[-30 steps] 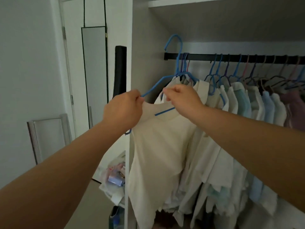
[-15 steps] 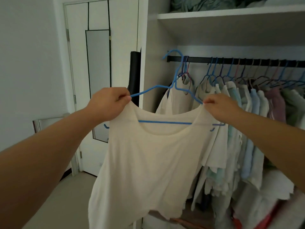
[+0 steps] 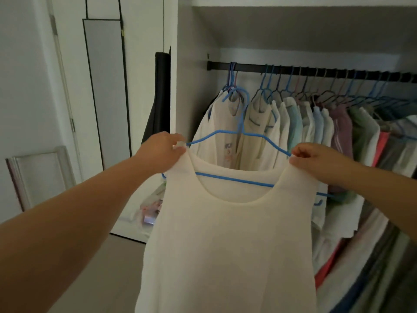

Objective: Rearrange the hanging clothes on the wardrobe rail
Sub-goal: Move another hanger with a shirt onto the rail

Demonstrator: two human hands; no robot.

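Fingers of my left hand [image 3: 161, 152] pinch one shoulder of the cream tank top [image 3: 228, 240]; its blue hanger [image 3: 234, 180] lies crosswise, hook up, off the black rail [image 3: 316, 71]; my right hand [image 3: 316, 158] pinches the other shoulder.

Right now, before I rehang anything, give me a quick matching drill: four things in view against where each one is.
Things:
1. cream top
2. blue hanger
3. black rail
4. mirror

Places:
A. fixed across the wardrobe under the shelf
B. on the door at the far left
C. pinched at both shoulders by the left hand and right hand
D. inside the top's neckline, hook off the rail

Pairs: 1-C, 2-D, 3-A, 4-B
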